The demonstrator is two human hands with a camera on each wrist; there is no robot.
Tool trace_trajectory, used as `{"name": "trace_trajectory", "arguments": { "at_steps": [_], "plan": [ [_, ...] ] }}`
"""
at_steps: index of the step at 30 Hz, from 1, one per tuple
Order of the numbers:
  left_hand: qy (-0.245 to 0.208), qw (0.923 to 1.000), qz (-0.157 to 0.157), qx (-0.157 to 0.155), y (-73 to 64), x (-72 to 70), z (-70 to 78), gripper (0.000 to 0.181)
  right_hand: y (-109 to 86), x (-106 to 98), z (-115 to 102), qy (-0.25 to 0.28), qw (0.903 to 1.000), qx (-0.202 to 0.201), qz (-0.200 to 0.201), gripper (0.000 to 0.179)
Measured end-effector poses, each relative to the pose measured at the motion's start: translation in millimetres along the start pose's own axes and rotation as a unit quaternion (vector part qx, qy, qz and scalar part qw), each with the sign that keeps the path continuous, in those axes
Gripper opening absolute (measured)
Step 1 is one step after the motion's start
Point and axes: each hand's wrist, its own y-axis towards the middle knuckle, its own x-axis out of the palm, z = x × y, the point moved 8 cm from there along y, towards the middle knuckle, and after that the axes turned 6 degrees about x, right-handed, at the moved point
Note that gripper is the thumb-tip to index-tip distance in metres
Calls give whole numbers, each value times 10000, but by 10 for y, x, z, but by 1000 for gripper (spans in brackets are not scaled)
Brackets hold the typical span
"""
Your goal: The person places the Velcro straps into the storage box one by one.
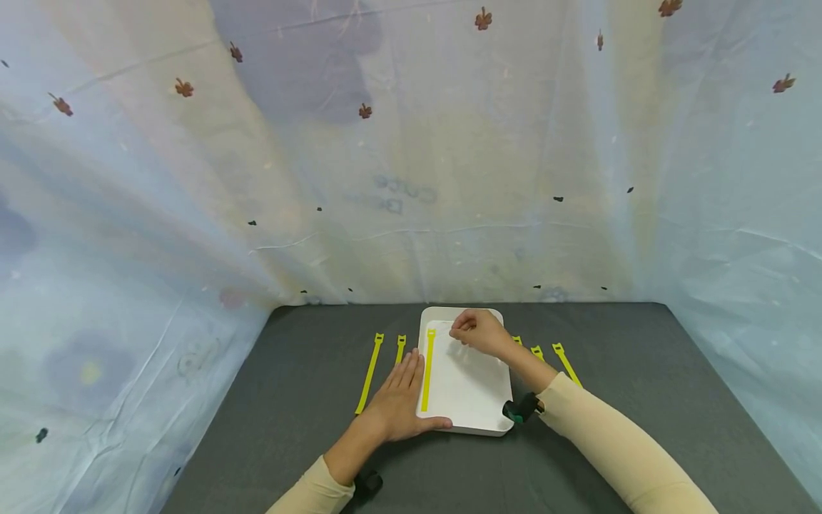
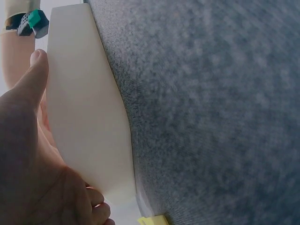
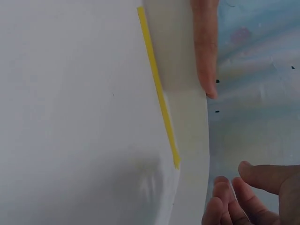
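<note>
A white tray (image 1: pixel 462 312) lies on the table with a yellow hook-and-loop cable tie (image 1: pixel 427 375) inside it, lengthwise along the left wall. My left hand (image 1: pixel 399 403) rests against the tray's near left corner, fingers straight along the left side and thumb along the front. In the left wrist view that thumb (image 2: pixel 33 77) lies at the top of the tray's front wall (image 2: pixel 89 98). Over the far part of the tray is my right hand (image 1: pixel 480 334), fingers loosely bent. The right wrist view shows its thumb (image 3: pixel 262 177) apart from the fingers, with nothing held.
Two more yellow ties, one outer (image 1: pixel 369 375) and one inner (image 1: pixel 401 348), lie left of the tray. Several others, including the outermost tie (image 1: pixel 566 364), lie to its right, partly behind my right arm. A patterned curtain (image 1: pixel 449 178) hangs behind the dark grey table (image 1: pixel 302 400).
</note>
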Motion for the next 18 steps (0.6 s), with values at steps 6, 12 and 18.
{"name": "trace_trajectory", "arguments": {
  "at_steps": [6,12,18],
  "plan": [
    [-43,10000,-3,-25,0,7,-6,135,-140,-159,-33,13,9999,-145,61,15],
    [-38,10000,3,-31,0,12,-14,135,-260,-265,-20,-195,9990,-333,239,13],
    [-38,10000,20,-8,-2,10,-15,136,-405,-381,-3,-289,9979,-441,364,14]
  ]
}}
